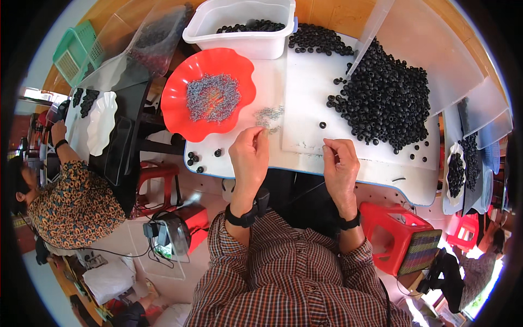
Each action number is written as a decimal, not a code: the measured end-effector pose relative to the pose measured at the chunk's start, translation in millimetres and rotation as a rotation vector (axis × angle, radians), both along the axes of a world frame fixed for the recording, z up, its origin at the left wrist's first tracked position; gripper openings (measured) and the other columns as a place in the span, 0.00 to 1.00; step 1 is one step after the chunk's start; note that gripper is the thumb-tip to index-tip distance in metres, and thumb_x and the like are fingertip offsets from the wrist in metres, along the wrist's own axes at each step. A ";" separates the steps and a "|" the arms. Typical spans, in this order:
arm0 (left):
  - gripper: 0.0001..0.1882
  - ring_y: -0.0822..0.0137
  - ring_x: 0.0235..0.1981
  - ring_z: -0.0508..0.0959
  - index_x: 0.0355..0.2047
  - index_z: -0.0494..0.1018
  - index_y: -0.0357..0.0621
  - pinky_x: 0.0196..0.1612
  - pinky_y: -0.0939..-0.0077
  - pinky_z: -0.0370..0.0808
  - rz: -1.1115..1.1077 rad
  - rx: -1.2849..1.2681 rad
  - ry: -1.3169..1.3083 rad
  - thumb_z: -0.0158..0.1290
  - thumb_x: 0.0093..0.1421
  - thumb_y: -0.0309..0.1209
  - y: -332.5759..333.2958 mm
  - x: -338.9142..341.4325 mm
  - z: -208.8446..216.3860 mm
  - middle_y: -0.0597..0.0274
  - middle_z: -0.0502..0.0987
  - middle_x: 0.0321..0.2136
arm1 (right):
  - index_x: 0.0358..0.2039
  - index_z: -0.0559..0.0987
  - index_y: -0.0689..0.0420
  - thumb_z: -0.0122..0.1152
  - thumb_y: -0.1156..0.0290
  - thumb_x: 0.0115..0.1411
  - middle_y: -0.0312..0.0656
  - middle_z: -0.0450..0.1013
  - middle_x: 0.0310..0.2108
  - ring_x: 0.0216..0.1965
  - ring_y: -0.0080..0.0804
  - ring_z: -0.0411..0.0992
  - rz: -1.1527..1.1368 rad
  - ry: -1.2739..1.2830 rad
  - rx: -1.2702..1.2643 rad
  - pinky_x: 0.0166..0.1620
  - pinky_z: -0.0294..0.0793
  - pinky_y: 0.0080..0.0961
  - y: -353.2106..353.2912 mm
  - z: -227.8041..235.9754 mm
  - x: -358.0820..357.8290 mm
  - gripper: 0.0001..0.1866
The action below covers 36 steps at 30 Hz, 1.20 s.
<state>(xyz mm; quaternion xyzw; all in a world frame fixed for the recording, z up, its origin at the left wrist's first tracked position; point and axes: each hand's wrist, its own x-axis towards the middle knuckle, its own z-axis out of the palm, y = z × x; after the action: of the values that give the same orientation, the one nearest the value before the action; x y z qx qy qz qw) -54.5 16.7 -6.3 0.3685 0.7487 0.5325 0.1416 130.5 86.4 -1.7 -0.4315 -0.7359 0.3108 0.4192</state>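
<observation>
My left hand (250,158) is closed, thumb and fingertips pressed together just below a scatter of tiny grey metal pieces (269,116) on the white table. Over the table's front part, my right hand (342,168) also pinches, its fingertips pointing up and left. Anything between the fingertips of either hand is too small to make out. A single round black piece (322,125) with a hole lies just above the right hand. Beyond it spreads a big heap of the same black pieces (389,101). A wavy-rimmed red dish (173,103) left of my hands holds many tiny grey metal pieces.
A white tub (239,48) with black pieces stands at the back. Clear plastic panels (436,54) border the heap. Several black pieces (193,158) lie at the front left edge. A red stool (378,240) stands at right. At left, another person (76,196) sits by a black table.
</observation>
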 end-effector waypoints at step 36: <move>0.05 0.79 0.23 0.70 0.37 0.75 0.36 0.26 0.83 0.68 -0.052 0.118 -0.194 0.56 0.60 0.24 -10.2 -1.6 -14.3 0.68 0.74 0.26 | 0.36 0.79 0.64 0.59 0.83 0.57 0.41 0.72 0.32 0.26 0.25 0.70 0.094 0.069 -0.099 0.28 0.70 0.20 -16.9 5.8 -17.6 0.06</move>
<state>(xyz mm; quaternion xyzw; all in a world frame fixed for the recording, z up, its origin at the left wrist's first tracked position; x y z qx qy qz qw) -56.0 6.5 -20.7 0.3421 0.6891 0.6050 0.2051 112.9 69.6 4.1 -0.4057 -0.7240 0.3807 0.4077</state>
